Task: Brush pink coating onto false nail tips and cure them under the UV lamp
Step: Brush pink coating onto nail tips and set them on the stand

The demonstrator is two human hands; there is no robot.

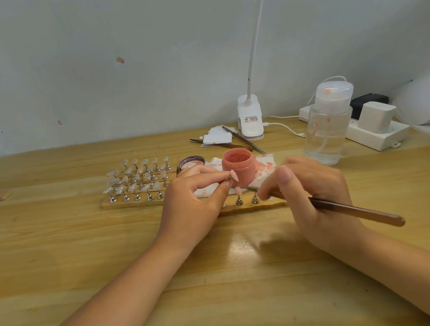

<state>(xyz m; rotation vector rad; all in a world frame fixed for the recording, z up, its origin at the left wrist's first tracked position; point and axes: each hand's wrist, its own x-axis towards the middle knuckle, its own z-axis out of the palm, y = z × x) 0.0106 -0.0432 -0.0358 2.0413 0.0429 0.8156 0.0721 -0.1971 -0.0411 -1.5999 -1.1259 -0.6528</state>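
Observation:
My left hand (194, 195) pinches a small metal stand carrying a pale pink nail tip (234, 175), lifted just in front of the open pink jar (237, 166). My right hand (310, 192) grips a brown brush (357, 211); its handle points right and its bristle end is hidden behind my fingers. Below my hands lies a wooden strip (253, 205) with metal stands, one bearing a pink tip (238, 191). The white UV lamp (426, 99) sits at the far right edge.
A wooden board (133, 202) with several clear tips on stands lies to the left. The jar lid (191, 162), a stained tissue (263, 169), a pump bottle (328, 124), tweezers (243, 140), a clip lamp (250, 118) and a power strip (375, 132) crowd the back.

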